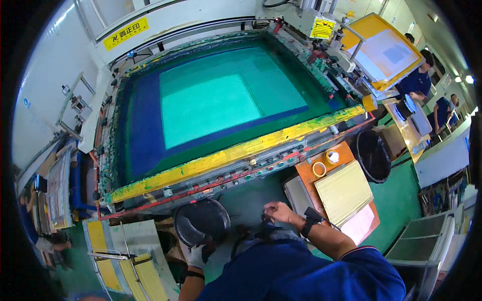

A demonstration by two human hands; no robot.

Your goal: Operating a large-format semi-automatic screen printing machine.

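Note:
My left hand (197,256), in a pale glove, hangs at the lower middle beside the rim of a round black bin (202,220). Its fingers look closed around something dark that I cannot make out. My right hand (279,211) is in front of my body, its fingers curled in. Any thing inside them is hidden, with a dark patch just below. Ahead of both hands lies a large printing screen (211,110) with a green mesh and a yellow front bar (241,153). A row of buttons runs under that bar.
To the right, an orange board (303,173) carries a stack of pale yellow sheets (344,193), a tape roll (319,169) and a small cup (332,156). A second black bin (371,156) stands beyond. Yellow panels (103,251) and a metal frame are at lower left. Other people work at both sides.

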